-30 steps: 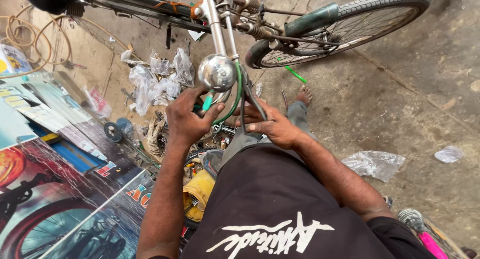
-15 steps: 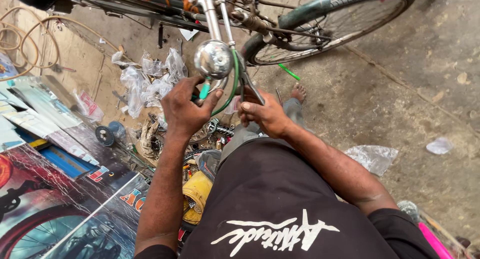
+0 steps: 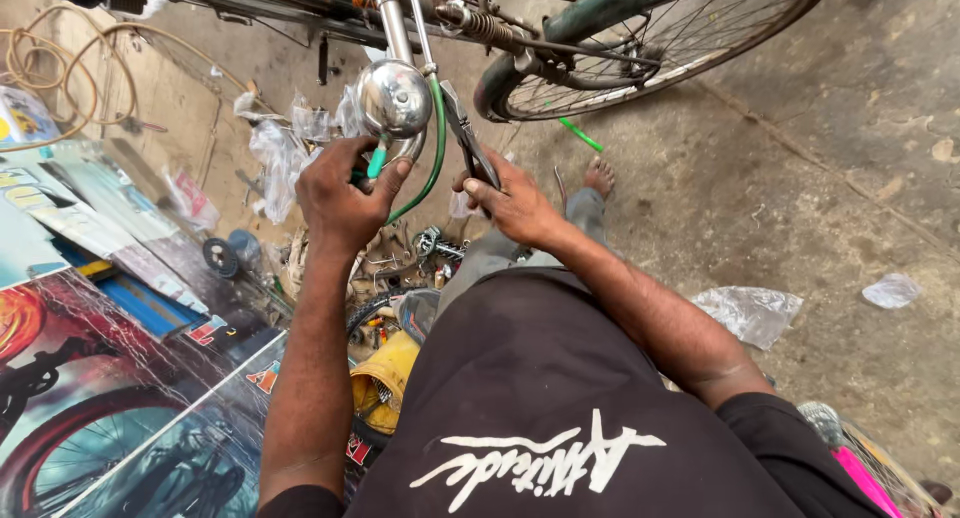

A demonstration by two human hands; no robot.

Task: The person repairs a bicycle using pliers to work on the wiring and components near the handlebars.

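Bike headlamp, L hand gripping green cable, R hand clutching pliers

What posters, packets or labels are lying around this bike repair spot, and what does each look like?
Motorcycle poster: lower left on the ground, glossy, red and black.
Second poster: beside it, dark blue-green with a bike picture.
Flat printed packets: left edge, pale blue and white.
Clear plastic bags: below the bicycle, crumpled.
Yellow container: between the arms.

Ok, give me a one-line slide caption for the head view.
Left hand grips a green cable under a shiny chrome bicycle headlamp while right hand holds dark metal pliers beside it.
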